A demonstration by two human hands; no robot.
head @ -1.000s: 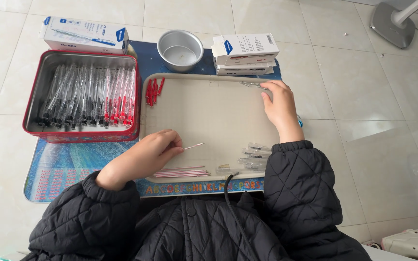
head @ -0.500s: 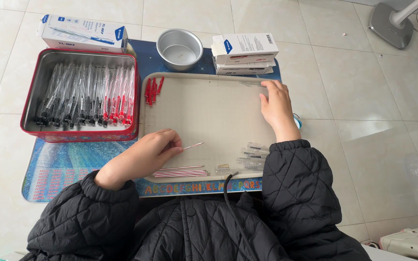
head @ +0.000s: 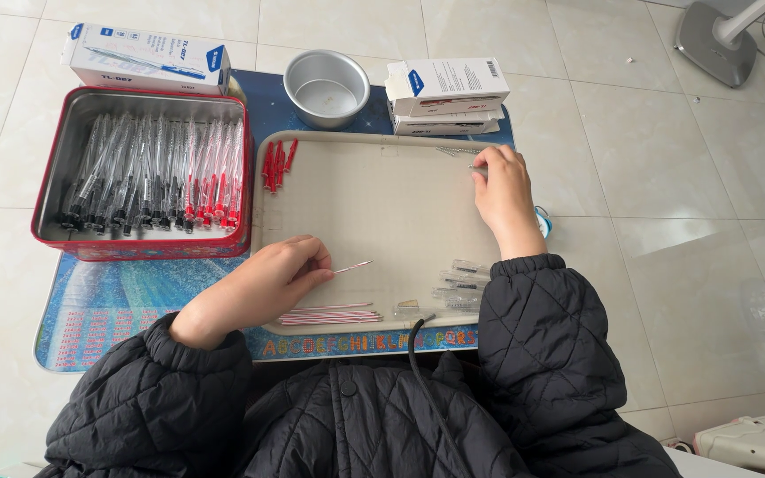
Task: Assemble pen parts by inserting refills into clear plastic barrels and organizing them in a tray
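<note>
We note our left hand [head: 254, 288] at lower centre-left of the frame, fingers pinched closed on a thin pink-and-white refill [head: 353, 265]. Its long axis runs nearly left to right, free tip pointing right and slightly up across the beige tray [head: 374, 212]. More refills [head: 329, 314] lie just below it, parallel, along the tray's lower edge. Our right hand [head: 502, 190] rests at the tray's upper right, fingers curled on a small part; we cannot tell what it is. Clear barrels [head: 462, 285] lie lower right, nearer the right hand. The red tin [head: 55, 243] of pens sits at left on the counter [head: 126, 292].
</note>
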